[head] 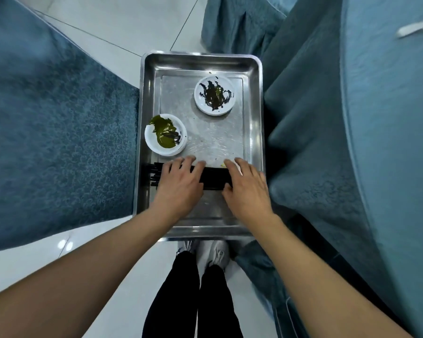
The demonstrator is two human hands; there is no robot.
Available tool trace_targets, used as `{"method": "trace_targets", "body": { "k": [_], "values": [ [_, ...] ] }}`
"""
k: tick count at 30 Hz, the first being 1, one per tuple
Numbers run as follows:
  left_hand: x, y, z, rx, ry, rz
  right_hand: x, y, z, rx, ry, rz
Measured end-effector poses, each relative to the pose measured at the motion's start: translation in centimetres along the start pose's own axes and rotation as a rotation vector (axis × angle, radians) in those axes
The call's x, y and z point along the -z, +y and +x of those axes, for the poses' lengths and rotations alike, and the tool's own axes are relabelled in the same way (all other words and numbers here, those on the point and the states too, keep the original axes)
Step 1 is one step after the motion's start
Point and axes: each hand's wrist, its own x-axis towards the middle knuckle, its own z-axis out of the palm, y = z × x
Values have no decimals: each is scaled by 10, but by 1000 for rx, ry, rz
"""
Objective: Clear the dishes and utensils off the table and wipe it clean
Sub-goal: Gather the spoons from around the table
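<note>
Way over on the left there's a blue carpet (59,142) on the tiled floor, then the metal tray (254,142) in the gap between it and the blue-draped table (376,142).

Inside the tray, near its left wall, sits a small white dish smeared with green sauce (165,135); looks like it's on top of a stack, but I can't say for sure. A second white dish with dark scraps (215,95) sits further back and to the right, well apart from the first.

Across the near end of the tray lies a bundle of black chopsticks (214,180), ends sticking out to the left. The left hand (178,184) is laid over them with fingers loosely spread and a bit curved, and the right hand (246,189) is on the other end, fingers draped over the top and thumb tucked at the near side.

My guess is those sticks are light, stiff and slick, and they'll roll and fan out easily. Squeezing the bundle from both ends keeps it together. The dishes look breakable and greasy, so take them by the rims.
</note>
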Motion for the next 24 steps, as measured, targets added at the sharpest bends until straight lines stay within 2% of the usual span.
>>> {"method": "trace_targets", "body": {
  "k": [5, 13, 24],
  "values": [
    [88, 20, -25, -57, 94, -67, 81, -20, -28, -84, 105, 67],
    [228, 69, -51, -220, 192, -110, 210, -36, -83, -229, 398, 124],
    [309, 152, -49, -503, 228, -93, 294, -7, -147, -496, 595, 170]
  ]
}}
